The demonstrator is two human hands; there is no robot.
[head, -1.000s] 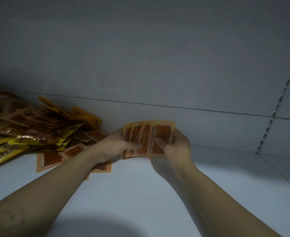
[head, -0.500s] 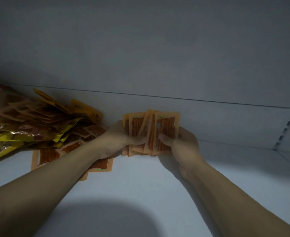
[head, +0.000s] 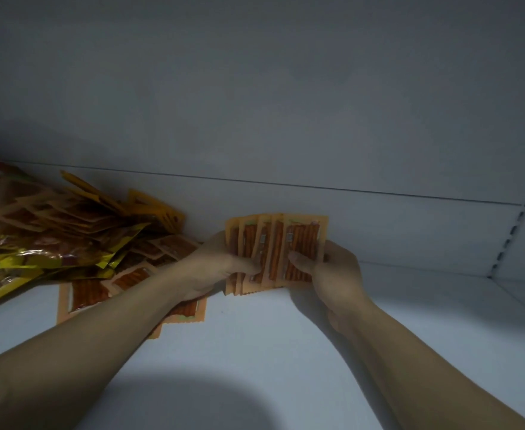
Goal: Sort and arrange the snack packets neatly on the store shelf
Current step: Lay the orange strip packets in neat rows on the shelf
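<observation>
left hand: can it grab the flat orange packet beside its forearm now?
Probably not yet: the left hand pinches the fanned packets with the right hand. The flat orange packet lies mostly uncovered on the shelf; nothing else blocks it.

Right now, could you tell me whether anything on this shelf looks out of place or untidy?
The heap of packets at the left of the shelf is a jumble: orange and gold ones mixed, overlapping at all angles, some orange ones askew at its near edge. The held orange packets are fanned evenly.
</observation>
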